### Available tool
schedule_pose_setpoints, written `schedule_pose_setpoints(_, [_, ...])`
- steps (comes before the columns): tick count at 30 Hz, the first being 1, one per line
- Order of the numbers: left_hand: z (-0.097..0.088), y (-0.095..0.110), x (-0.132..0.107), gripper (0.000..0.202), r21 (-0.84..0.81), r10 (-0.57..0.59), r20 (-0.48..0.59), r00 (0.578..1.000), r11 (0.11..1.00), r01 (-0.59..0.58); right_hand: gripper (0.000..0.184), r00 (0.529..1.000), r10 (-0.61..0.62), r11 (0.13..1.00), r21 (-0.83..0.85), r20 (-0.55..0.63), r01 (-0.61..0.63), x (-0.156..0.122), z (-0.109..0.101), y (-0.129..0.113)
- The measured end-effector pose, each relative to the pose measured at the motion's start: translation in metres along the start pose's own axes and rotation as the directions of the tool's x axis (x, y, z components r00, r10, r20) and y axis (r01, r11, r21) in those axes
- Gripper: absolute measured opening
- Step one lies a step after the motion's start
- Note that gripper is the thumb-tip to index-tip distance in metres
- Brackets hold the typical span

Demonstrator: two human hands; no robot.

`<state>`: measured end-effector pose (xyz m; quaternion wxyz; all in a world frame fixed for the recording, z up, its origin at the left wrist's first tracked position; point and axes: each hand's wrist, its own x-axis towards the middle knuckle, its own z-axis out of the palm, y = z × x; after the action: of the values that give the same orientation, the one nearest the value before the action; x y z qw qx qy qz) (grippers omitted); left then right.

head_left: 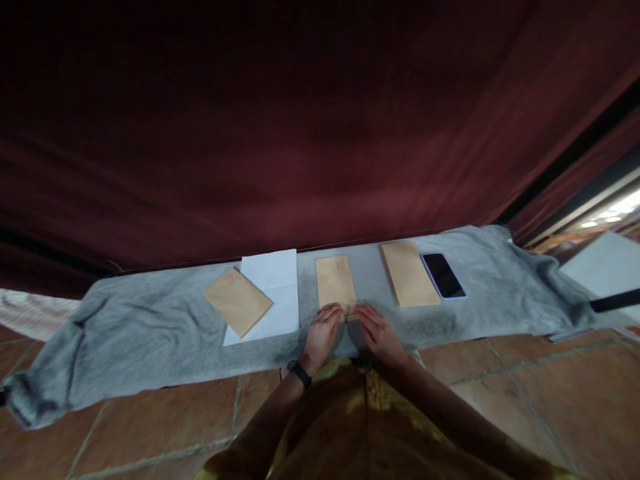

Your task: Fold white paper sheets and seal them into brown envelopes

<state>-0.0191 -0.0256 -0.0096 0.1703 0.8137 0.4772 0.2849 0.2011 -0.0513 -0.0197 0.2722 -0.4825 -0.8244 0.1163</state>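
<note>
A brown paper envelope (336, 280) lies lengthwise on the grey cloth in front of me. Both hands meet at its near end. My left hand (321, 337), with a dark band on the wrist, has its fingers closed on the left part of that edge. From the right, my right hand (383, 339) grips the same edge, fingertips pressed together. A short strip at this end looks folded or raised between the fingertips, though the fingers hide part of it. Right of the hands lies a stack of similar brown envelopes (409, 275).
A phone (444, 276) in a light purple case lies beside the stack. On the left, another brown envelope (239, 301) overlaps white paper (273, 290). Grey cloth (165, 327) covers the narrow bench. Dark red fabric (320, 167) rises behind it; floor tiles (175, 413) show in front.
</note>
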Motion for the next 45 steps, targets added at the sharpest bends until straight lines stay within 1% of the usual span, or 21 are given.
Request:
schedule_pose_setpoints(2, [0.001, 0.0, 0.001, 0.032, 0.009, -0.001, 0.008, 1.0, 1.0, 0.001, 0.049, 0.998, -0.05, 0.998, -0.041, 0.035, 0.051, -0.009, 0.003, -0.019])
schedule_pose_setpoints(4, [0.001, 0.001, 0.001, 0.032, 0.038, -0.007, 0.023, 1.0, 0.999, 0.006, 0.05, 0.998, -0.04, 0.994, -0.099, 0.047, 0.044, -0.01, 0.008, -0.033])
schedule_pose_setpoints(6, [0.001, 0.003, 0.001, 0.032, 0.071, -0.015, 0.045, 0.999, 0.997, 0.011, 0.05, 0.999, -0.011, 0.989, -0.15, 0.04, 0.017, -0.007, 0.013, -0.04])
schedule_pose_setpoints(9, [0.002, 0.003, -0.002, 0.037, 0.098, -0.026, 0.063, 0.998, 0.995, 0.02, 0.051, 1.0, -0.004, 0.981, -0.193, 0.013, 0.006, -0.005, 0.016, -0.04])
schedule_pose_setpoints(14, [-0.003, 0.003, -0.012, 0.049, 0.141, -0.095, 0.034, 0.995, 0.986, 0.09, 0.053, 1.0, 0.013, 0.975, -0.221, -0.004, -0.014, -0.01, 0.013, -0.036])
schedule_pose_setpoints(17, [-0.001, 0.013, -0.012, 0.052, 0.2, -0.123, 0.044, 0.991, 0.973, 0.112, 0.052, 0.999, 0.037, 0.973, -0.226, 0.003, -0.036, -0.012, 0.013, -0.036])
schedule_pose_setpoints(19, [0.005, 0.026, -0.006, 0.049, 0.222, -0.092, 0.084, 0.992, 0.972, 0.071, 0.052, 0.999, 0.037, 0.97, -0.24, 0.009, -0.034, -0.012, 0.014, -0.036])
schedule_pose_setpoints(21, [0.014, 0.04, 0.003, 0.045, 0.219, -0.051, 0.153, 0.987, 0.976, 0.016, 0.052, 1.0, 0.015, 0.963, -0.271, 0.021, -0.008, -0.013, 0.016, -0.035])
schedule_pose_setpoints(24, [0.028, 0.051, 0.023, 0.05, 0.23, -0.064, 0.229, 0.971, 0.973, 0.01, 0.052, 0.999, -0.027, 0.95, -0.311, 0.029, 0.034, -0.014, 0.019, -0.034])
schedule_pose_setpoints(27, [0.032, 0.044, 0.046, 0.056, 0.271, -0.084, 0.26, 0.962, 0.963, 0.011, 0.05, 1.0, -0.006, 0.947, -0.321, -0.008, 0.003, -0.014, 0.02, -0.034])
schedule_pose_setpoints(31, [0.03, 0.021, 0.078, 0.062, 0.32, -0.112, 0.271, 0.956, 0.947, 0.021, 0.05, 0.998, 0.03, 0.953, -0.301, -0.057, -0.046, -0.012, 0.022, -0.034])
schedule_pose_setpoints(33, [0.03, 0.011, 0.092, 0.061, 0.326, -0.141, 0.241, 0.96, 0.944, 0.057, 0.053, 0.998, 0.035, 0.958, -0.284, -0.054, -0.049, -0.012, 0.022, -0.033])
schedule_pose_setpoints(38, [0.034, -0.006, 0.119, 0.055, 0.298, -0.171, 0.109, 0.979, 0.945, 0.132, 0.057, 0.999, 0.048, 0.963, -0.266, -0.008, -0.048, -0.011, 0.021, -0.033])
schedule_pose_setpoints(40, [0.034, -0.01, 0.128, 0.055, 0.29, -0.185, 0.093, 0.978, 0.945, 0.151, 0.058, 0.999, 0.052, 0.962, -0.268, -0.01, -0.053, -0.011, 0.021, -0.034])
schedule_pose_setpoints(42, [0.032, -0.012, 0.132, 0.056, 0.283, -0.21, 0.109, 0.972, 0.943, 0.173, 0.058, 0.998, 0.051, 0.96, -0.273, -0.02, -0.055, -0.011, 0.022, -0.035])
schedule_pose_setpoints(44, [0.028, -0.012, 0.128, 0.055, 0.268, -0.238, 0.151, 0.96, 0.944, 0.191, 0.059, 0.998, 0.052, 0.959, -0.276, -0.031, -0.058, -0.011, 0.023, -0.037])
schedule_pose_setpoints(45, [0.025, -0.011, 0.122, 0.055, 0.258, -0.246, 0.179, 0.953, 0.946, 0.196, 0.059, 0.998, 0.054, 0.959, -0.276, -0.035, -0.061, -0.012, 0.023, -0.037])
